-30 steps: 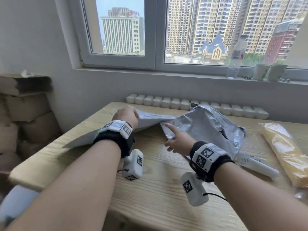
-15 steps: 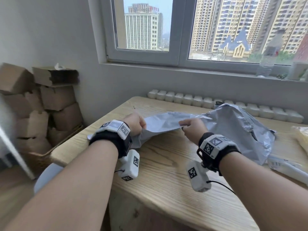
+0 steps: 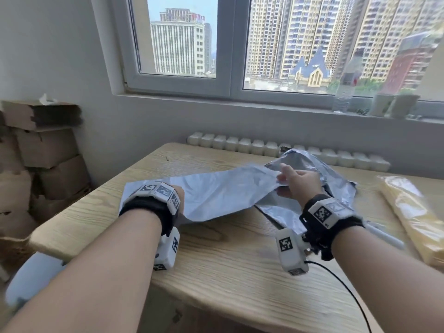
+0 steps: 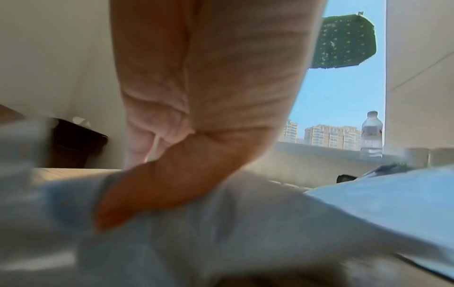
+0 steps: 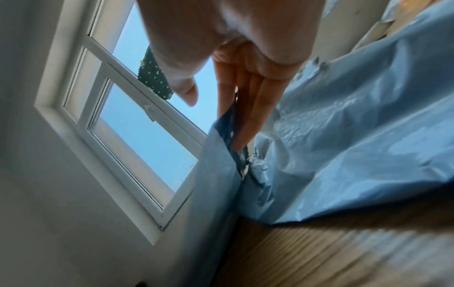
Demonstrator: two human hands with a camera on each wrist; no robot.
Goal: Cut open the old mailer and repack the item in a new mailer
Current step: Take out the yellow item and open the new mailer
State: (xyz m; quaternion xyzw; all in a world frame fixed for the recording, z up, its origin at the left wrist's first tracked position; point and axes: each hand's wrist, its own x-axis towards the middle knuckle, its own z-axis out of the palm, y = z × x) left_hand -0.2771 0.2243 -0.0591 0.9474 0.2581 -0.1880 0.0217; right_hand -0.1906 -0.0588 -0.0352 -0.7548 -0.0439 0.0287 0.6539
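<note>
A smooth grey new mailer [image 3: 228, 195] lies stretched across the wooden table [image 3: 240, 272] between my hands. My left hand [image 3: 179, 195] grips its near left end, the thumb [image 4: 147, 184] pressed down on the plastic [image 4: 245, 242]. My right hand [image 3: 288, 179] is at the mailer's far mouth. Its fingers [image 5: 248, 108] are straight and slid into the dark-lined opening [image 5: 216, 165], with the thumb held apart. The crumpled old mailer [image 3: 336, 179] lies behind and under the right hand, its torn sheet [image 5: 356, 145] beside the fingers. The yellow item in clear wrap [image 3: 415, 219] lies at the table's right.
A white cutter [image 3: 384, 236] lies between my right wrist and the yellow item. Cardboard boxes [image 3: 48, 152] are stacked left of the table. A water bottle [image 3: 346, 87] and pots [image 3: 384, 104] stand on the windowsill. A row of white blocks [image 3: 264, 147] lines the table's back edge.
My right hand let go of its pinch on the mailer's edge, moved right and slid straight fingers into the mouth. The mailer now lies stretched wider. The left hand kept its grip.
</note>
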